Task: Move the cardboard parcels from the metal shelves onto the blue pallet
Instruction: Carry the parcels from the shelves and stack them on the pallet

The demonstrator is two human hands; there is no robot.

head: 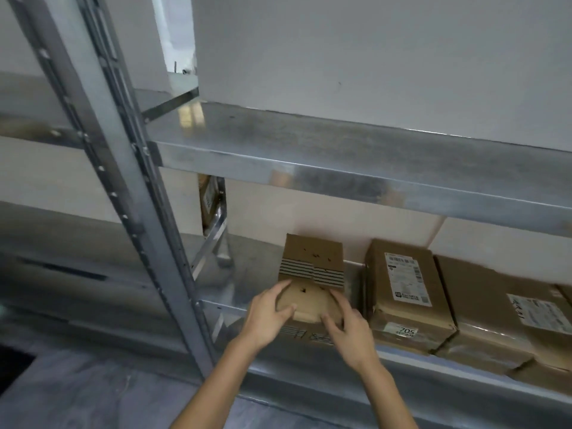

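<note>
Head view showed left hand (268,315) and right hand (351,334) curled round the striped parcel (312,267), not yet off the shelf (244,267); more parcels (405,289) waited right of them, pallet unseen

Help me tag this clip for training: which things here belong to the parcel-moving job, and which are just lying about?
Job: striped parcel, gripped by left hand and right hand; labelled parcel; taped parcel at right; lower shelf. The blue pallet is out of view.
Lying about: upper shelf; shelf upright; white wall.
</note>
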